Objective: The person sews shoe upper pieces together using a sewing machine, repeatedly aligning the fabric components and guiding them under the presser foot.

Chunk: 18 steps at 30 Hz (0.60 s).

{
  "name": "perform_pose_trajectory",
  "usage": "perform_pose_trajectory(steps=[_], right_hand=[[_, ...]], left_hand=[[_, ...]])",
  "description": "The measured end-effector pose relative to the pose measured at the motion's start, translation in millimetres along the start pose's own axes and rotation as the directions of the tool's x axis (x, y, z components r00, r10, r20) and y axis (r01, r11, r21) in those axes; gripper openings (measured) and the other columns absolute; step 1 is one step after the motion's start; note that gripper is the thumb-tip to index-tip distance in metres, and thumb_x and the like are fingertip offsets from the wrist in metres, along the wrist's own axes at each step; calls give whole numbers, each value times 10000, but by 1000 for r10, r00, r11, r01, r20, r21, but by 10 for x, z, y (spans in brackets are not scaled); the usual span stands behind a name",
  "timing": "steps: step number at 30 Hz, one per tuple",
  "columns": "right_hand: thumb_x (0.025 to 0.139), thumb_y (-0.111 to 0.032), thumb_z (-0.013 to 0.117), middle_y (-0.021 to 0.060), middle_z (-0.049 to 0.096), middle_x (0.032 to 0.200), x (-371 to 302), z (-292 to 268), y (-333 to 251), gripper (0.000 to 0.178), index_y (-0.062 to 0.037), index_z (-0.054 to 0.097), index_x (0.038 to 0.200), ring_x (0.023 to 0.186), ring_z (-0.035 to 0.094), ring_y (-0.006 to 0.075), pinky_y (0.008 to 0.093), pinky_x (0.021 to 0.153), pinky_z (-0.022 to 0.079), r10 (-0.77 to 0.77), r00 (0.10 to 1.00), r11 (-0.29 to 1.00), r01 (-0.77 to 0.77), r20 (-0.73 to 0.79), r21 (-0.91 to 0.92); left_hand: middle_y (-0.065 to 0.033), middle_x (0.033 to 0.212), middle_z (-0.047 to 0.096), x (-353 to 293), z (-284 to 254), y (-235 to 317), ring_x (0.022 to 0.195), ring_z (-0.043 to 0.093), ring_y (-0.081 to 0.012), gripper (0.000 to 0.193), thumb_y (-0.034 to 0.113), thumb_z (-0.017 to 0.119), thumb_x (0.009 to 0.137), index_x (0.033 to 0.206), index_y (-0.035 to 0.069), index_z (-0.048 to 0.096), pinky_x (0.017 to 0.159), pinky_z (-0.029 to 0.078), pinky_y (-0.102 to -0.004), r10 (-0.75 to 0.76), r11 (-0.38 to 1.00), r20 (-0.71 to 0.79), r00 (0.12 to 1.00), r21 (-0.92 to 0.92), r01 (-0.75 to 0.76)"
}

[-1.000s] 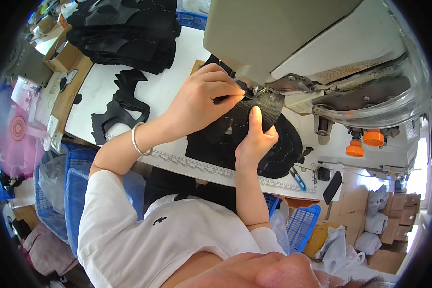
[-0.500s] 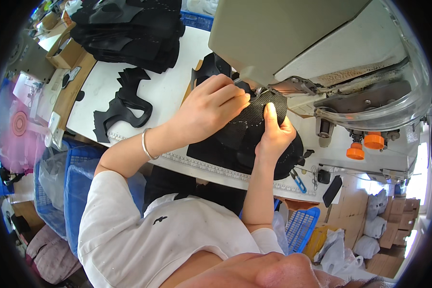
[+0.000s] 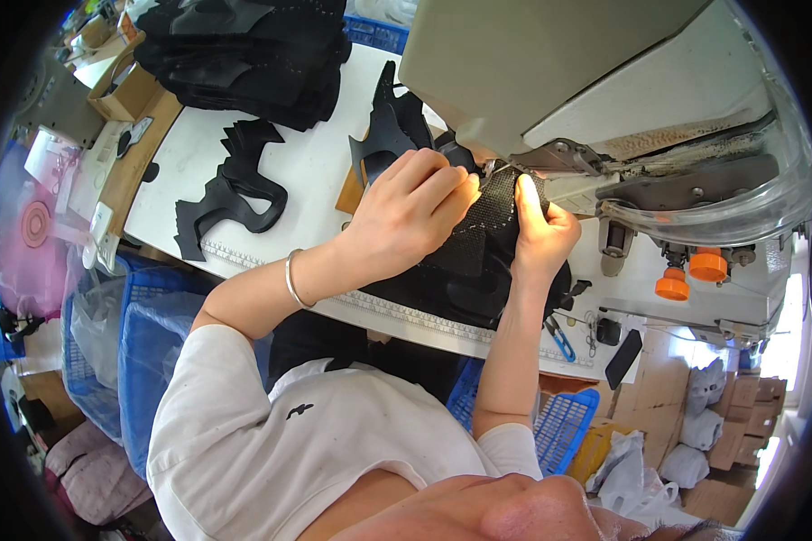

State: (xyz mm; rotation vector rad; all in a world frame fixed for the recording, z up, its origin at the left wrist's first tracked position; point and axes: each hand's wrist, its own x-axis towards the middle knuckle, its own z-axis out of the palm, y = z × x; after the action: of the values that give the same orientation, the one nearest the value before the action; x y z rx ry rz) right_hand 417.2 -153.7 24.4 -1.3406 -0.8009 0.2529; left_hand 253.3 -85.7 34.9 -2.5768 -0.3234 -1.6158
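Beneath the head of the industrial sewing machine (image 3: 550, 63), pinching a black mesh panel (image 3: 494, 206) in the right hand (image 3: 545, 233), thumb laid flat on top and fingers folded below. At the panel's left edge, holding the left hand (image 3: 410, 212) curled, thumb and forefinger pressed together; cannot tell whether fabric or some small tool is between the tips. Wearing a silver bangle (image 3: 294, 278) on the left wrist. Under both hands, spread toward the near edge of the white table (image 3: 320, 162), more black material (image 3: 465, 279) with white dotted marks. Just beyond the left hand, a smooth black cut piece (image 3: 390, 131). Farther left, lying apart, a black jagged-edged piece (image 3: 235, 194); at the far left, a thick stack of black pieces (image 3: 244, 68). Along the near edge, a ruler strip (image 3: 406, 313). To the near right, blue-handled thread snips (image 3: 562, 341) and a flat black phone-like object (image 3: 623, 359).
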Motion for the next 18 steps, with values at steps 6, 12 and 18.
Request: perform_pose_trajectory(steps=[6,12,18], right_hand=[[852,-46,734,28,665,807,163,-62,124,97,35,691,884,723,601,84,238,697,489,-162,984,966,173,69,-195],[951,-148,601,26,622,966,-62,-51,228,167,-14,593,1051,864,588,102,286,789,508,36,988,979,-4,-152,205],[975,-162,588,79,618,1010,-903,124,30,271,23,553,1170,832,633,140,327,715,593,261,909,767,-399,325,502]], left_hand=[[-75,857,522,-7,20,45,824,549,-217,203,25,694,684,867,-44,640,707,496,-320,1,998,4,1000,60,-1],[-57,933,621,32,-109,-62,891,573,-222,244,77,758,693,903,-15,676,770,518,-321,-80,976,86,993,-196,96],[-57,976,651,32,-145,-132,903,583,-219,324,80,762,649,944,-33,690,750,534,-319,7,984,131,991,-178,17]])
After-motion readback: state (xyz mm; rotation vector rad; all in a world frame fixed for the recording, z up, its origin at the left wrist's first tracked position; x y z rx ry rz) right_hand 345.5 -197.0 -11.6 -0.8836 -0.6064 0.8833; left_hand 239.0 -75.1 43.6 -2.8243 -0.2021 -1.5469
